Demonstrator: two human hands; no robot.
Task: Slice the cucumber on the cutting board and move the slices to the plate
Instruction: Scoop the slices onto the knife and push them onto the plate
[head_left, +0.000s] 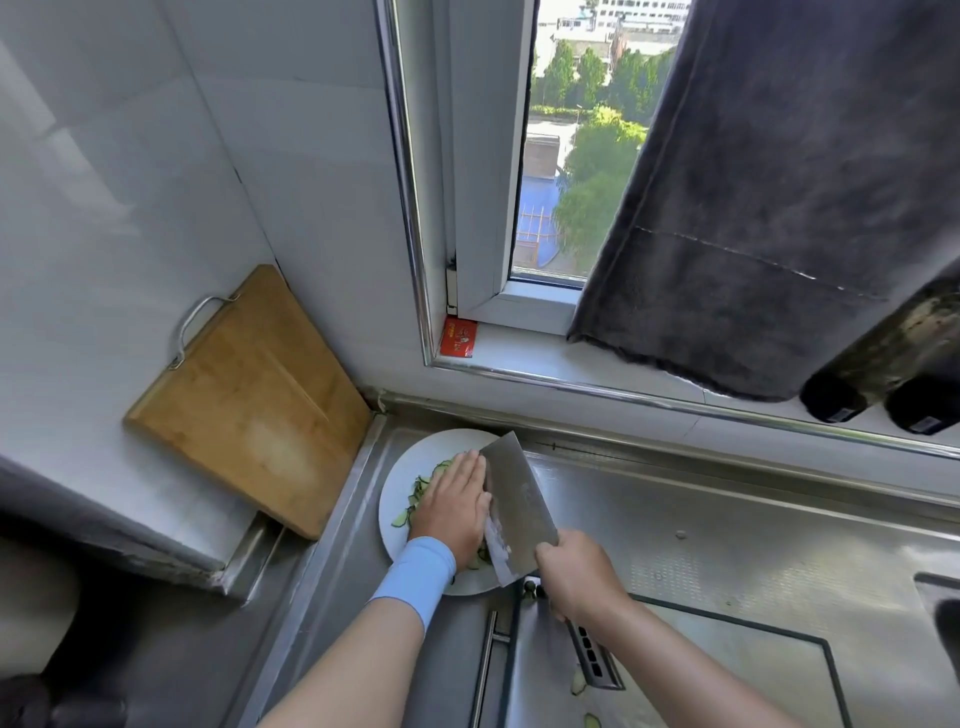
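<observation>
Steel counter (727, 519), back-left corner: white plate (410, 462) of cucumber slices (421, 488); left hand (452, 506) flat, fingers straight, against a cleaver (519, 499) the right hand (576, 571) grips. A red packet (458, 338) bears unreadable print.

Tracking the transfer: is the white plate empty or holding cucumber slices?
Holding slices: cucumber slices lie on the white plate, visible around the flat left hand beside the cleaver.

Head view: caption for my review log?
Over a white plate, the flat left hand rests against the cleaver above cucumber slices, right hand gripping its handle.
</observation>
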